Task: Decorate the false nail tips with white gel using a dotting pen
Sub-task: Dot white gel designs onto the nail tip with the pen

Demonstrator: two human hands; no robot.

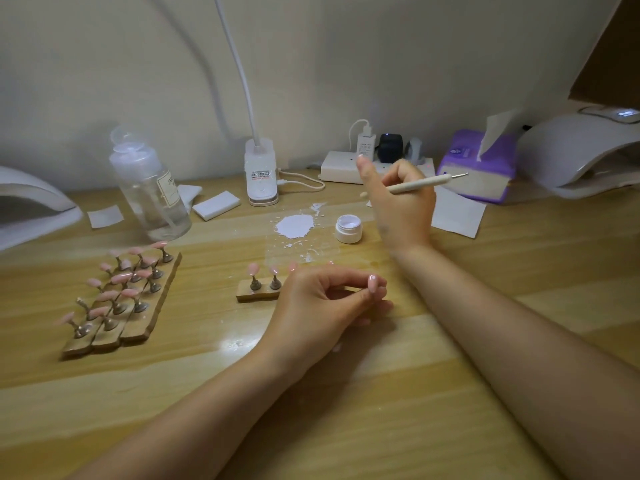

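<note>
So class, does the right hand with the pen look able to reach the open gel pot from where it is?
Probably yes: the right hand holds the pen just beside the open gel pot, and nothing lies between them.

Place: a home nail-art desk, set against a plain wall.
Surface: wood-grain table (450,341) with dried white spills.
Trade gear: two curing lamps (581,150), nail tips on stands (117,296), gel pot (348,229), pump bottle (149,188).
Domestic signs: power strip (343,167) with chargers, clip lamp (261,171), tissue pack (481,164) (nothing shop-like about it).
</note>
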